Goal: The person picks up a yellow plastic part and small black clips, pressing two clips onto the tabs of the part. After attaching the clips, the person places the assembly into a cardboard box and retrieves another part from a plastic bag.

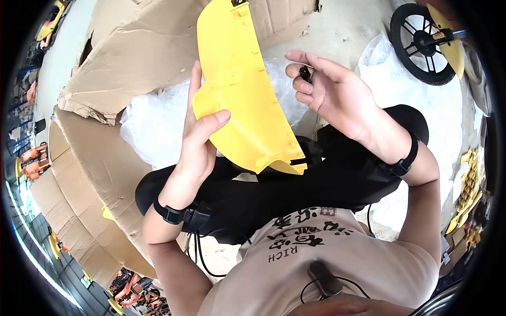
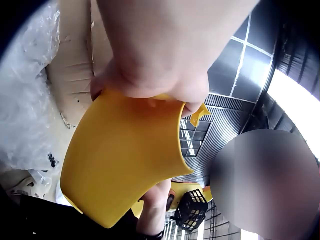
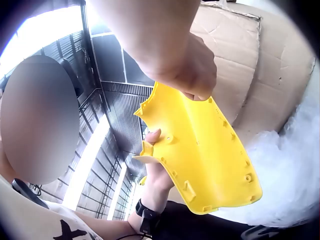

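A curved yellow panel (image 1: 237, 89) is held up over the person's lap, its ribbed inner face showing in the head view. The left hand (image 1: 203, 129) grips its left edge, thumb on the inner face and fingers behind. To the right of the panel, apart from it, the right hand (image 1: 342, 95) holds a small black piece (image 1: 305, 73) in its curled fingers. Another black piece (image 1: 239, 2) sits at the panel's top end. The left wrist view shows the smooth outer face of the panel (image 2: 120, 155); small tabs line the panel (image 3: 200, 145) in the right wrist view.
Large cardboard sheets (image 1: 126, 58) lie ahead and to the left. Clear plastic wrap (image 1: 153, 124) is on the floor beyond the lap. A black wheel (image 1: 424, 45) stands at the upper right, and yellow parts (image 1: 466, 192) lie at the far right.
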### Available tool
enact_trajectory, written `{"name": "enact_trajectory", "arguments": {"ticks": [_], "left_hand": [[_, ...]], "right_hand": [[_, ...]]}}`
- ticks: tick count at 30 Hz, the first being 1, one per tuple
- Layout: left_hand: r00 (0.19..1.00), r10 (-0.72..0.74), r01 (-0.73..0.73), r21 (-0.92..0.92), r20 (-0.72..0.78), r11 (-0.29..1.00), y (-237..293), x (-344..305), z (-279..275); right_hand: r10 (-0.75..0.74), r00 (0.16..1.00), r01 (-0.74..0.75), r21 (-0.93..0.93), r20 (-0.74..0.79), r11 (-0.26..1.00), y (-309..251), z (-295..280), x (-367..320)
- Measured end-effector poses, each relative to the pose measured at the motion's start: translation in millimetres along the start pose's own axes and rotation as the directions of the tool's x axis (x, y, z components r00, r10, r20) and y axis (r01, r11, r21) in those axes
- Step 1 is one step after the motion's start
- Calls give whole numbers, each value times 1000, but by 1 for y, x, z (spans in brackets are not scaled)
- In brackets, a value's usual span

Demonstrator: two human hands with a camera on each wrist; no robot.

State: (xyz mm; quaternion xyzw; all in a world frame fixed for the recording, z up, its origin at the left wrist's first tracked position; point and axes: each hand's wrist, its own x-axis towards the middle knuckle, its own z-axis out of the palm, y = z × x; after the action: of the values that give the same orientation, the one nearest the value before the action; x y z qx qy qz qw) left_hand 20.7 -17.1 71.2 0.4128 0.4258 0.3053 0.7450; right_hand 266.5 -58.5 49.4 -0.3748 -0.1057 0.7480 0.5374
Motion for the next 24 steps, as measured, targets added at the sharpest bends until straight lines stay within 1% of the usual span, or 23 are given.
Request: {"name": "enact_trajectory", "arguments": {"ticks": [1, 2, 3, 5, 6, 7, 9, 11, 13, 15, 16, 17, 19, 20, 22, 23, 24], "left_hand": [[1000, 27, -27, -1, -15, 1000, -6, 1, 0], [1000, 23, -23, 3, 2, 1000, -12, 2, -4], [999, 21, -22, 12, 24, 1000, -15, 3, -11], [999, 20, -19, -18, 31, 1000, -22, 5, -16], [999, 19, -18, -9, 29, 1000, -22, 5, -17], [999, 20, -20, 1, 27, 1000, -23, 5, -17], [999, 5, -4, -36, 32, 999, -23, 7, -18], [998, 13, -10, -50, 63, 999, -23, 10, -19], [999, 11, -9, -61, 40, 998, -25, 12, -21], [998, 7, -6, -26, 66, 1000, -27, 13, -26], [999, 4, -3, -27, 52, 1000, -27, 13, -28], [999, 0, 1, -32, 38, 999, -28, 13, -28], [1000, -3, 4, -47, 26, 999, -30, 15, -27], [999, -19, 20, -55, 31, 998, -29, 15, -27], [999, -37, 39, -69, 34, 997, -30, 14, -25], [1000, -27, 28, -69, 14, 997, -31, 14, -24], [1000, -16, 16, -66, -7, 998, -31, 13, -24]], "right_hand": [[40, 997, -44, 63, 67, 997, -1, -1, 0], [78, 988, -95, 126, 136, 987, -1, -1, -1], [96, 988, -111, 116, 123, 987, -1, -2, -2], [99, 977, -114, 69, 186, 991, 0, -3, 0], [103, 965, -121, 63, 242, 991, 2, -7, 3], [115, 965, -132, 57, 234, 990, 2, -6, 4], [150, 953, -151, -19, 264, 988, 2, -1, 5], [166, 951, -170, -7, 260, 985, 3, -3, 7], [178, 947, -187, 8, 267, 982, 5, -8, 11], [120, 935, -149, 63, 335, 987, 10, -21, 15], [106, 927, -131, 45, 361, 990, 10, -23, 16], [116, 925, -142, 44, 362, 989, 11, -21, 16], [209, 953, -213, -3, 221, 977, 6, -14, 13], [235, 950, -242, 11, 205, 970, 6, -13, 13], [245, 955, -244, -25, 165, 969, 7, -8, 11], [247, 960, -241, -56, 133, 969, 7, -6, 10], [249, 959, -243, -59, 133, 968, 7, -7, 11]]}}
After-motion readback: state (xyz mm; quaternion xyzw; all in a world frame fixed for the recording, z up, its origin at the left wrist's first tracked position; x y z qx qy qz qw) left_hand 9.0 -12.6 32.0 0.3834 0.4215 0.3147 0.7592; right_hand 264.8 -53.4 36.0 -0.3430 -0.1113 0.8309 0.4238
